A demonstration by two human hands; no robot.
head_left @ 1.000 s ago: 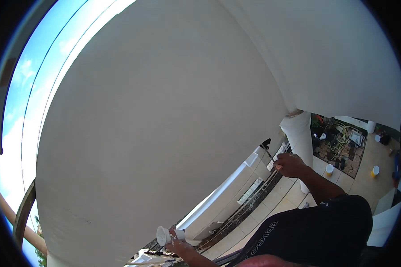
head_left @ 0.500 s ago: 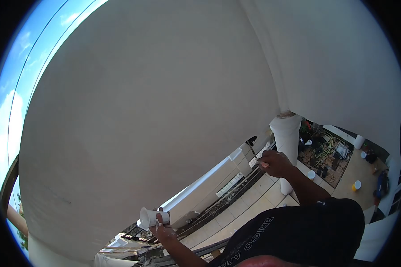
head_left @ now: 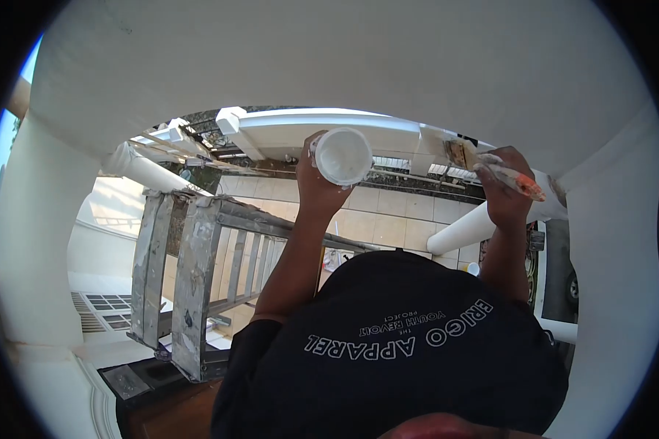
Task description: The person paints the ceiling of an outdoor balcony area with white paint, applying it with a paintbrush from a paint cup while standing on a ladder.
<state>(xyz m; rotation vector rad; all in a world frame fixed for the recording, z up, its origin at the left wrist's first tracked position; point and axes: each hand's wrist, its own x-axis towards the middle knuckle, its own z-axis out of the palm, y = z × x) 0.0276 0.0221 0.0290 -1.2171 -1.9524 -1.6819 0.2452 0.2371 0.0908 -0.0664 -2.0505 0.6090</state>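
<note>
My left hand [head_left: 313, 172] is closed round a white plastic cup [head_left: 344, 183], its open mouth turned toward me. Whitish paint shows inside the cup. To the right, my right hand [head_left: 507, 192] grips a paintbrush [head_left: 529, 186]. The brush has an orange-ended, paint-smeared handle, and its bristles point left toward the cup without touching it. Both hands are raised in front of my chest, just below the pale painted surface [head_left: 329, 55] overhead.
A paint-spattered metal ladder [head_left: 196, 289] stands to my left. White columns [head_left: 461, 228] rise on both sides. Far below lie a tiled floor [head_left: 395, 208] and a small bucket [head_left: 473, 268]. A low white wall [head_left: 322, 117] runs across, with a dark brown panel [head_left: 176, 413] at lower left.
The view has tilted down and turned, bringing the ladder into sight. My hands have come closer together, the cup now faces me, and the paintbrush is plainly visible.
</note>
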